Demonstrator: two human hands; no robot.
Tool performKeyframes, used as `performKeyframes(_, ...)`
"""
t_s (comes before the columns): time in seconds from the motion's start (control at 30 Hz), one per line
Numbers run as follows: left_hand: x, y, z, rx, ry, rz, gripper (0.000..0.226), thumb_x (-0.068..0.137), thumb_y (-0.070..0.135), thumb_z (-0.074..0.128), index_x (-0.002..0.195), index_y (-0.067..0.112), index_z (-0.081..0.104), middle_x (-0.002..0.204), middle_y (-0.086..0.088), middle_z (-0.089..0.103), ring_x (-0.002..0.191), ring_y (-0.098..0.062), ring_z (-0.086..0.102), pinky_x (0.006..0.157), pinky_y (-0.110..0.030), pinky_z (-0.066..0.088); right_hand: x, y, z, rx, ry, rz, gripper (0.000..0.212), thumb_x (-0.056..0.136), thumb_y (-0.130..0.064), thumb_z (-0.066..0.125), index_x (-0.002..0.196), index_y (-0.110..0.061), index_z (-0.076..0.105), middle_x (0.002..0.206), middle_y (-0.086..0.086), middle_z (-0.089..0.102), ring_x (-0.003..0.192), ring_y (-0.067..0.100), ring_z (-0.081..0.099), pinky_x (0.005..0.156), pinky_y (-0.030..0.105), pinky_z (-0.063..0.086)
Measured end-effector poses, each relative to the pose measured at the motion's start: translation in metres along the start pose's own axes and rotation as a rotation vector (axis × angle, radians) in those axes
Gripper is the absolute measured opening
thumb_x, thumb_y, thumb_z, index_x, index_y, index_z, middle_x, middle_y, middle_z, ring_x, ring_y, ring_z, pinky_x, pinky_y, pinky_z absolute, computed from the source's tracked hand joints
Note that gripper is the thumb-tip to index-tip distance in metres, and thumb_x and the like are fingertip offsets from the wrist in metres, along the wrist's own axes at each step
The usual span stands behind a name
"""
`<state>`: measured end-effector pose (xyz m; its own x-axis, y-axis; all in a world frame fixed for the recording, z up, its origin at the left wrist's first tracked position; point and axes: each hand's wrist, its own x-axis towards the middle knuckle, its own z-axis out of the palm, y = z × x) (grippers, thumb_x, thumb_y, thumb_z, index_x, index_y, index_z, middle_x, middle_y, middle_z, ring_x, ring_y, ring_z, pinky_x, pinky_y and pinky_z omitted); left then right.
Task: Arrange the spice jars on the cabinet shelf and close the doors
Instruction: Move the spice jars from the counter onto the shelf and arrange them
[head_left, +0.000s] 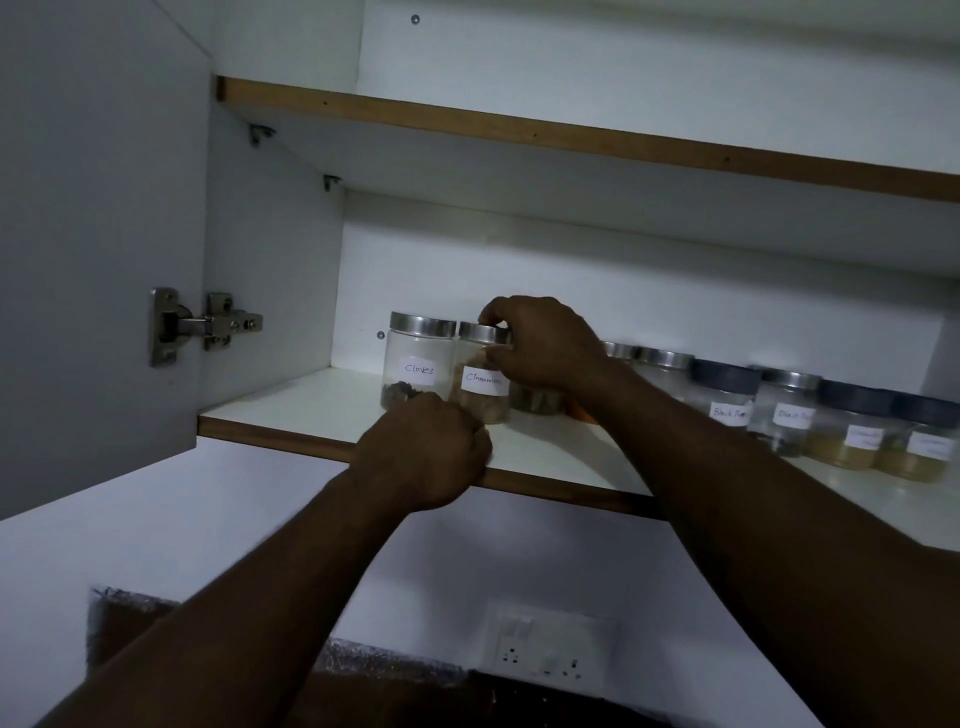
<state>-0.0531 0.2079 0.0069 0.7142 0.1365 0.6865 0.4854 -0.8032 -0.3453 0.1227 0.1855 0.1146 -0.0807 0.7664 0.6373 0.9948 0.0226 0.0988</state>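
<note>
While the Cinnamon jar (480, 384) stands on the lower cabinet shelf (291, 410), near the shelf's left end and close to its front edge, it is upright. Its long axis is vertical, the steel lid is on top, and the handwritten label faces out toward the room.

The right hand (545, 345) grips the jar from above, with fingers and thumb curled round the lid. The left hand (431, 447) sits low in front of the jar's base with its fingers curled. Whether it actually pinches the glass cannot be told, as the knuckles hide the contact.

Hazards, as judged from this position:
- The upper hold is on the lid alone. If the lid is loose, a lift could leave the glass body behind or drop it.
- The Cloves jar (415, 364) stands just beside it on the left, apparently touching. A sideways push could tip that jar or shunt it.
- The front edge is close, so a pull outward could take the base off the shelf.
- The right forearm crosses in front of the dark-filled jar (537, 400) and passes near the Black Pepper jar (727, 395), so a sweep could upset the row.

The left cabinet door (93, 260) stands open on its hinge (205, 325).
</note>
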Motion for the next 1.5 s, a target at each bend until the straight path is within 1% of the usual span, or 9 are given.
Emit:
performKeyframes(0.23, 0.006, -0.006, 0.003, 0.144, -0.114, 0.173, 0.033, 0.103, 0.022, 0.036, 0.099, 0.009, 0.066, 0.095, -0.008, 0.067, 0.083, -0.028, 0.064, 0.082, -0.035, 0.038, 0.023, 0.01, 0.018, -0.105, -0.046, 0.056, 0.034, 0.085, -0.031, 0.07, 0.118, -0.025, 0.062, 0.113, 0.001, 0.068, 0.103, 0.026, 0.062, 0.081, 0.038, 0.052)
performKeyframes(0.63, 0.003, -0.006, 0.009, 0.158, -0.074, 0.134, 0.035, 0.104, 0.024, 0.034, 0.102, 0.011, 0.067, 0.098, -0.007, 0.068, 0.082, -0.025, 0.062, 0.087, -0.037, 0.048, 0.051, 0.014, 0.046, -0.168, -0.035, 0.086, 0.036, 0.083, -0.019, 0.068, 0.118, -0.012, 0.06, 0.111, 0.01, 0.068, 0.103, 0.032, 0.062, 0.08, 0.04, 0.054)
performKeyframes(0.73, 0.005, -0.005, 0.003, 0.198, -0.093, 0.149, 0.024, 0.099, 0.028, 0.05, 0.086, 0.018, 0.068, 0.081, 0.002, 0.066, 0.07, -0.018, 0.061, 0.063, -0.024, 0.039, 0.051, 0.012, 0.047, -0.17, -0.044, 0.084, 0.041, 0.083, -0.024, 0.071, 0.121, -0.011, 0.06, 0.115, 0.01, 0.068, 0.105, 0.032, 0.062, 0.084, 0.041, 0.055)
performKeyframes(0.8, 0.003, -0.001, -0.004, 0.195, -0.041, 0.025, 0.021, 0.089, 0.037, 0.064, 0.071, 0.026, 0.066, 0.068, 0.009, 0.062, 0.06, -0.012, 0.059, 0.048, -0.02, 0.023, 0.048, 0.011, 0.046, -0.184, -0.056, 0.078, 0.05, 0.083, -0.024, 0.071, 0.13, -0.012, 0.058, 0.126, 0.01, 0.064, 0.111, 0.033, 0.062, 0.089, 0.042, 0.055)
performKeyframes(0.93, 0.001, -0.001, -0.003, -0.21, -0.118, -0.394, 0.04, 0.099, 0.049, 0.041, 0.087, 0.023, 0.069, 0.084, 0.004, 0.064, 0.079, -0.018, 0.062, 0.073, -0.033, 0.054, 0.036, 0.004, 0.038, -0.17, 0.058, 0.01, 0.067, 0.084, -0.023, 0.069, 0.147, -0.016, 0.047, 0.152, 0.005, 0.048, 0.122, 0.033, 0.06, 0.094, 0.044, 0.053)
performKeyframes(1.03, -0.017, -0.022, -0.015, -0.376, -0.061, -0.424, 0.032, 0.099, 0.045, 0.055, 0.093, 0.026, 0.08, 0.087, 0.009, 0.074, 0.08, -0.01, 0.066, 0.072, -0.023, 0.047, 0.031, -0.016, 0.027, 0.102, 0.272, 0.016, 0.042, 0.095, -0.035, 0.063, 0.135, -0.024, 0.057, 0.135, -0.003, 0.064, 0.112, 0.025, 0.066, 0.094, 0.042, 0.053)
performKeyframes(1.1, -0.032, -0.045, -0.02, -0.365, -0.018, -0.534, 0.028, 0.092, 0.051, 0.064, 0.092, 0.028, 0.081, 0.069, 0.014, 0.069, 0.068, -0.005, 0.062, 0.06, -0.02, 0.038, 0.031, -0.035, 0.02, 0.28, 0.294, 0.014, 0.033, 0.096, -0.047, 0.06, 0.123, -0.029, 0.064, 0.12, -0.011, 0.071, 0.102, 0.016, 0.068, 0.091, 0.04, 0.054)
performKeyframes(1.33, -0.003, -0.091, -0.003, -0.295, -0.259, -0.887, 0.051, 0.072, 0.064, 0.081, 0.084, 0.015, 0.072, 0.077, -0.001, 0.069, 0.071, -0.016, 0.062, 0.058, -0.027, 0.042, 0.04, -0.06, 0.031, 0.064, 0.099, -0.062, 0.034, 0.085, -0.05, 0.072, 0.109, -0.027, 0.066, 0.105, -0.005, 0.072, 0.096, 0.021, 0.065, 0.081, 0.04, 0.054)
performKeyframes(1.5, 0.006, -0.106, 0.018, -0.175, -0.354, -0.809, 0.065, 0.073, 0.08, 0.064, 0.096, 0.02, 0.07, 0.094, 0.002, 0.072, 0.083, -0.02, 0.064, 0.075, -0.033, 0.052, 0.053, -0.05, 0.046, 0.045, 0.082, 0.007, 0.031, 0.086, -0.044, 0.074, 0.109, -0.026, 0.064, 0.106, -0.003, 0.072, 0.097, 0.023, 0.064, 0.079, 0.038, 0.052)
